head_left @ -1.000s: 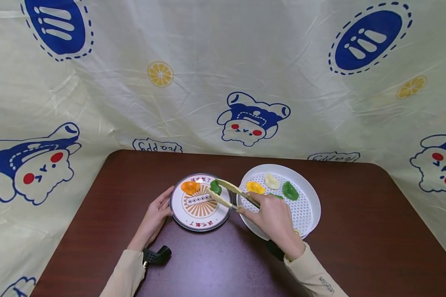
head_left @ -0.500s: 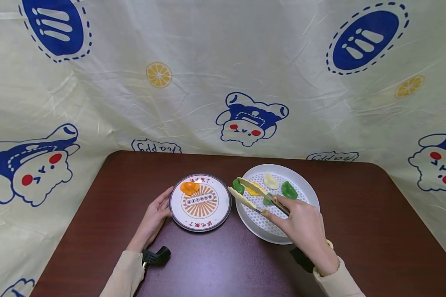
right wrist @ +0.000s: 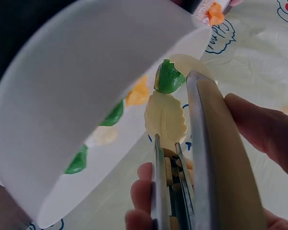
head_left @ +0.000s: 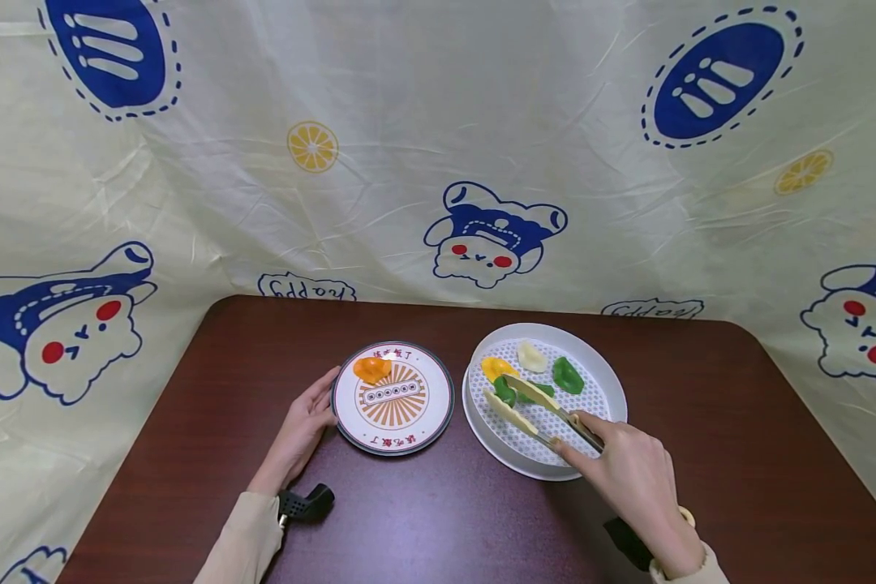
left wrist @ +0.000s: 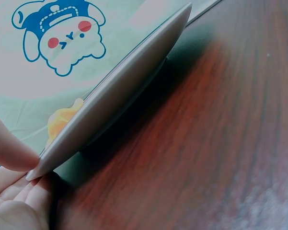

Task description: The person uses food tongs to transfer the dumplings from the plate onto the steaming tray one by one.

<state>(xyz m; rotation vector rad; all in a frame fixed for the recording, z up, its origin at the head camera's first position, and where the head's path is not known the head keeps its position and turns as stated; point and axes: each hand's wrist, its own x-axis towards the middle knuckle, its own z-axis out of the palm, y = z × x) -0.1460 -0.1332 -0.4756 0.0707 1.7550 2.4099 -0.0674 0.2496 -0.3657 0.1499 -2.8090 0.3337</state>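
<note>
My left hand (head_left: 299,430) pinches the left rim of a round plate (head_left: 427,410), thumb above and fingers below, as the left wrist view shows. An orange pepper-like piece (head_left: 372,371) lies on the plate's upper left. My right hand (head_left: 631,474) grips metal food tongs (right wrist: 230,158) with pale yellow tips. Between those tips is a green pepper-like piece (right wrist: 168,79), over the white round basket (head_left: 611,389) with a perforated bottom. In the basket lie a yellow piece (head_left: 495,367), a whitish piece (head_left: 531,357), a green piece (head_left: 568,375) and another green one partly behind the tongs.
Plate and basket stand side by side on a dark brown table (head_left: 438,519), with a narrow gap between them. A white patterned sheet (head_left: 380,211) hangs behind the table's far edge. Black devices are strapped to both wrists.
My right hand has carried the tongs and green piece from over the plate rightward, over the basket's left rim and then its middle. My left hand stays at the plate.
</note>
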